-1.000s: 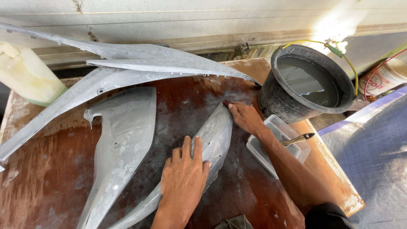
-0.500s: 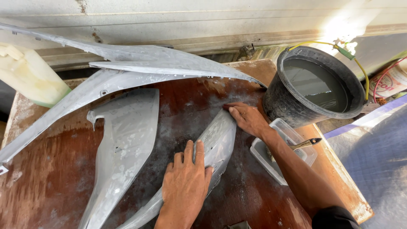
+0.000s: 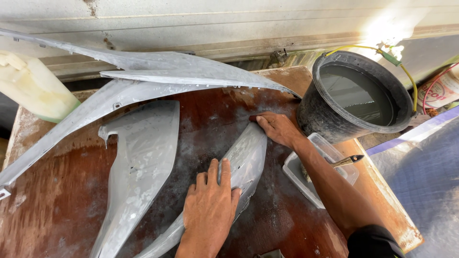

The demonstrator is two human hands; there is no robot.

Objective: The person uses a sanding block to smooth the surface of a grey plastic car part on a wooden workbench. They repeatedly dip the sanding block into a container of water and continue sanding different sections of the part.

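A: Firstly, packages. What is at frame right?

B: A white sack with red print [image 3: 439,91], far right, behind the black bucket [image 3: 319,117]; partly cut off.

A: Containers?

B: Bucket holds murky grey water. Just beside it, a clear plastic tub [image 3: 345,173] with a brush [image 3: 345,161] resting across it. A pale jug [image 3: 33,86] stands at far left.

A: Hands?

B: Left hand [image 3: 210,210] lies flat, fingers spread, pressing the narrow grey panel [image 3: 246,155] mid-table. Right hand [image 3: 277,129] presses its fingers on the panel's upper tip, over something small and dark; whether it grips it, cannot tell.

A: Surroundings?

B: Wet brown table [image 3: 57,200]; a wider grey panel [image 3: 138,162] lies left of the narrow one.
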